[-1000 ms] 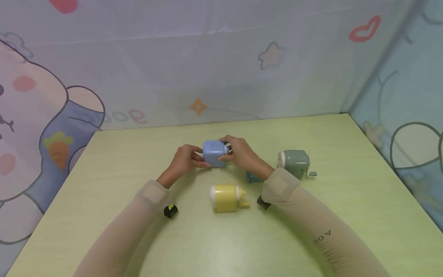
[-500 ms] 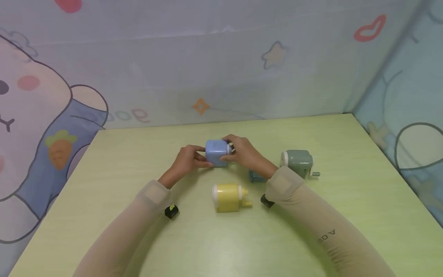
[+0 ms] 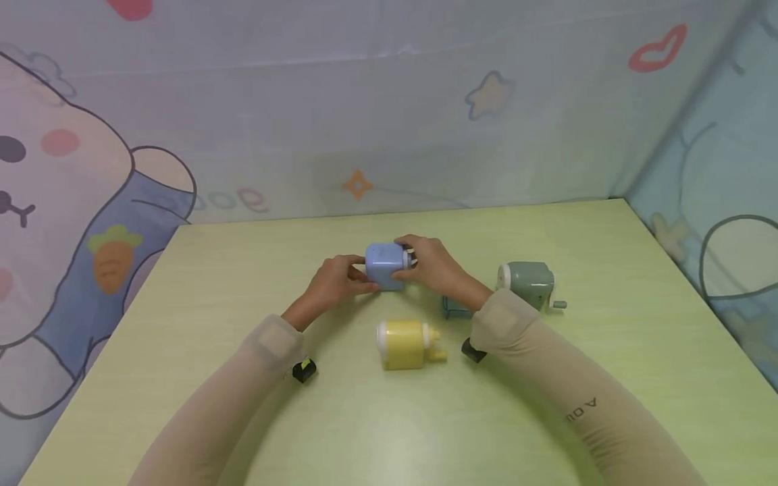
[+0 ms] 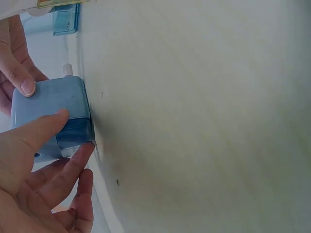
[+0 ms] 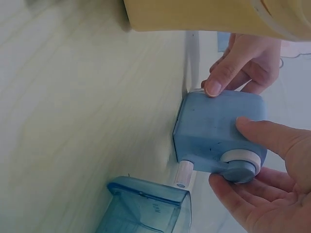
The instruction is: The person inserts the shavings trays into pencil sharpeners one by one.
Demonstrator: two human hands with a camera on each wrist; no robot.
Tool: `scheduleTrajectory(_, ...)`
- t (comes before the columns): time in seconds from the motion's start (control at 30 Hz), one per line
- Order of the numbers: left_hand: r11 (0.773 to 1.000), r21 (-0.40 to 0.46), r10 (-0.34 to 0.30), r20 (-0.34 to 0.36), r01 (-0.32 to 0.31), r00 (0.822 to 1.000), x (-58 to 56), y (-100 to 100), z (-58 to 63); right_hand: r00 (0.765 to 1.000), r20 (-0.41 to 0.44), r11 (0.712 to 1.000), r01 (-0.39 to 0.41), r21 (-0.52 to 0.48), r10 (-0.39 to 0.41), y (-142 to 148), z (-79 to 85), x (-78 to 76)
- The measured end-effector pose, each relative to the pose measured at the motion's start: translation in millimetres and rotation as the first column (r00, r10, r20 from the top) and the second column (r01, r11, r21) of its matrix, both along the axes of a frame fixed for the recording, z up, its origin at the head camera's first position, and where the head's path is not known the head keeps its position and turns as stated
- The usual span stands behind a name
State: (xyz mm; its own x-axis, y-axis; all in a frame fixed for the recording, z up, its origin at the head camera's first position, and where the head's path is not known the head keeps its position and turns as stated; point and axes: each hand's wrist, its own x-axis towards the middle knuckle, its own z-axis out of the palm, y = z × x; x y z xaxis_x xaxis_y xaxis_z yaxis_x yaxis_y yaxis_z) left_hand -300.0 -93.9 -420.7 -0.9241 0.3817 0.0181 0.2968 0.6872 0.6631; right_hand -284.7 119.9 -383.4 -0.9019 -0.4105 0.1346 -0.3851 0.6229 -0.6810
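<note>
Sharpeners, counted: three boxy plastic ones are seen on or over the pale yellow-green tabletop [image 3: 365, 432].
Blue sharpener: one glossy light-blue box with a white collar [image 3: 384, 265] is held between both hands, beyond the glossy yellow box with white ends [image 3: 404, 345]; whether the tabletop is touched cannot be told.
Green sharpener: one grey-green box with a crank [image 3: 530, 282] is seen to the right.
Tray: one translucent blue plastic tray [image 5: 150, 206] is seen near the blue sharpener.
Left hand [image 3: 334, 282]: thumb and fingers are parted, clamped on the blue sharpener's left end.
Right hand [image 3: 434, 265]: thumb and fingers are spread around its collared end, gripping it.
</note>
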Motion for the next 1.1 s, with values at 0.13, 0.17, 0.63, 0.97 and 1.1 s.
scheduleTrajectory(0.13,1.0,-0.015,0.005,-0.007,-0.006,1.0,0.4,0.7,2.1,1.0,-0.017,1.0,0.0,0.01,0.0,0.5,-0.6,-0.2)
scheduleTrajectory(0.17,1.0,-0.019,0.006,-0.009,-0.006,1.0,0.3,0.9,2.1,1.0,-0.022,1.0,-0.001,0.015,0.001,0.6,-0.8,-0.2)
scheduleTrajectory(0.63,0.997,-0.069,0.029,-0.024,-0.03,0.999,3.4,1.6,1.8,1.0,0.018,0.999,0.013,0.044,-0.014,7.6,-1.9,4.6)
scheduleTrajectory(0.97,0.975,-0.171,0.131,-0.059,-0.14,0.99,12.1,0.2,3.5,0.999,0.025,0.998,0.039,0.059,-0.04,29.7,1.5,14.3)
scheduleTrajectory(1.1,0.965,-0.208,0.15,-0.059,-0.159,0.987,15.6,-0.9,4.4,0.999,0.01,0.997,0.052,0.064,-0.053,39.1,2.0,17.6)
